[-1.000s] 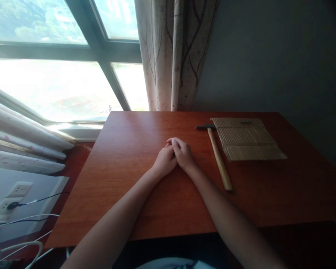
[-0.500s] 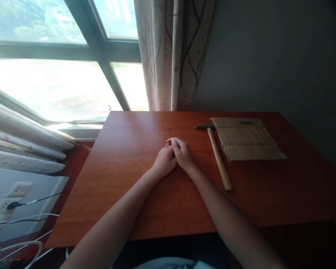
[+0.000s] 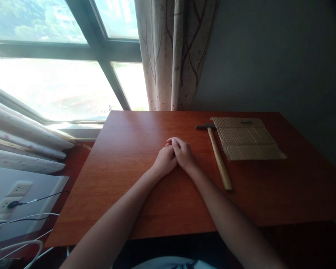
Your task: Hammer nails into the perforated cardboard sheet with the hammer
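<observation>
My left hand (image 3: 165, 160) and my right hand (image 3: 182, 152) rest clasped together on the wooden table, fingers closed around each other. The right thumb lies over the left hand, and part of the left fingers is hidden beneath the right. No object shows in either hand. To the right of them lies a hammer (image 3: 220, 160) with a pale wooden handle and a dark metal head. The head's right end touches or passes under a piece of brown cardboard (image 3: 248, 140); I cannot tell which. Small dark thin pieces (image 3: 246, 122) lie near the cardboard's far edge.
The reddish-brown table (image 3: 112, 179) has its far edge near a curtain (image 3: 162, 67) and a grey wall (image 3: 268, 56). A bright window (image 3: 58, 89) is at the left. Below it are wall sockets (image 3: 19, 189) with a black plug (image 3: 13, 204) and several cables.
</observation>
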Available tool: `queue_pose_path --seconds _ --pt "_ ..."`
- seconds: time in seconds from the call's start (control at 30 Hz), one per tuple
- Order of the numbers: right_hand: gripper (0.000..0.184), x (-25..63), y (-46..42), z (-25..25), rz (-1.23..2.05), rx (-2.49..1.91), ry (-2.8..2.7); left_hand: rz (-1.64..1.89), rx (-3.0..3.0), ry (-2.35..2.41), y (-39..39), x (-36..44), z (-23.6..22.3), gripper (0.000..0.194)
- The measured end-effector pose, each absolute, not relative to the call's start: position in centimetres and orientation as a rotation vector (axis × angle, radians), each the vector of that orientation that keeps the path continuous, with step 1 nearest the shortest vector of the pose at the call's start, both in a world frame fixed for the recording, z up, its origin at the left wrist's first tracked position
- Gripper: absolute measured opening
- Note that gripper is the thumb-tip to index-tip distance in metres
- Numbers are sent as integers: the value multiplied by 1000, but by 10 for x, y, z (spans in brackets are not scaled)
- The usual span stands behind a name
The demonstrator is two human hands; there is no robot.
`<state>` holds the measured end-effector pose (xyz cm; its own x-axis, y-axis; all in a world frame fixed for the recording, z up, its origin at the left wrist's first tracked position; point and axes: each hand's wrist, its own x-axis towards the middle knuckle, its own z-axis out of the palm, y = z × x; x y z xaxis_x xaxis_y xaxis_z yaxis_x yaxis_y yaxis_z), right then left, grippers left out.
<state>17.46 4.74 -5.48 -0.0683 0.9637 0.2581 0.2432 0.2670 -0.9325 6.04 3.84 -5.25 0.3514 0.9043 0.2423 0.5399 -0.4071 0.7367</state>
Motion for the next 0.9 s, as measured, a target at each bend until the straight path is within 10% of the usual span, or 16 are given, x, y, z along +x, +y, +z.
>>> queue_pose_path --seconds 0.9 --pt "33 175 46 -51 901 -1169 -1538 869 2100 1254 38 61 -52 17"
